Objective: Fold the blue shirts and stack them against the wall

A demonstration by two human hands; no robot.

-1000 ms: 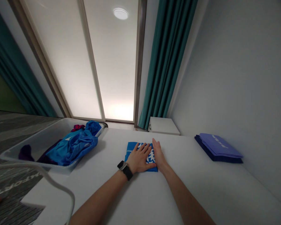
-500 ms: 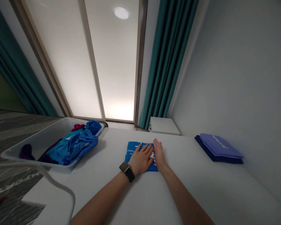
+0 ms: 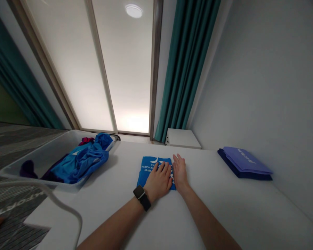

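Note:
A folded blue garment with white print lies flat on the white table. My left hand, with a dark watch on its wrist, rests palm down on the garment's near right part, fingers stretched out. My right hand lies flat beside it along the garment's right edge, fingers straight and together. Neither hand grips anything.
A white tray at the left holds crumpled blue, purple and magenta clothes. A stack of folded purple and navy garments sits at the right near the wall. A white tube curves over the near left corner. Teal curtains hang behind.
My left hand has slid back toward me over the garment, uncovering more of the white print at its far end. My right hand has shifted slightly to the right.

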